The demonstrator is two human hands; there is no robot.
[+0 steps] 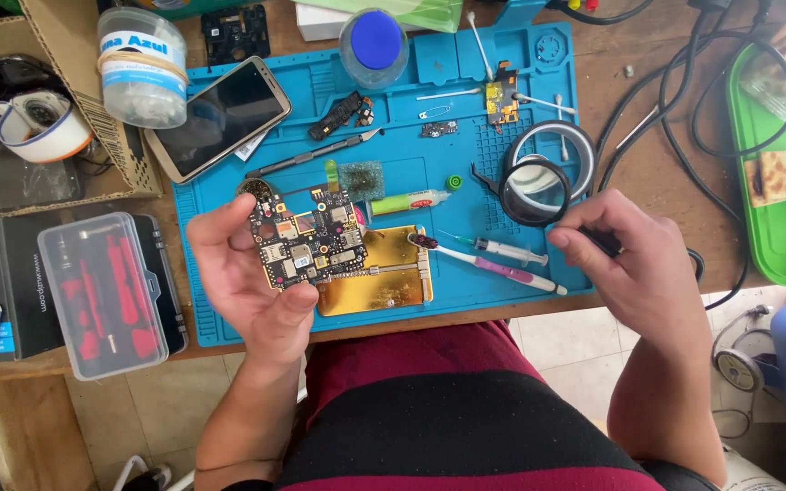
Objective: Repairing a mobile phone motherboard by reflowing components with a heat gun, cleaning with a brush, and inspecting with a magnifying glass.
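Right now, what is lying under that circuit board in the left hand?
Under the circuit board, held up by the left hand, lies a gold metal plate on the blue mat. The plate's left part is covered by the board.

Single head-worn view, looking steeply down, close above blue work mat (pixel 429 173); lap below mat, cables right.

Matt blue rubbery mat (pixel 429 173), glossy gold plate (pixel 384 282)

The left hand (pixel 252 268) is up, palm facing the person, thumb and fingers curled around something small near the front edge of the table. The right hand (pixel 634 264) rests at the front right edge, fingers pinched together, forearm bent back.
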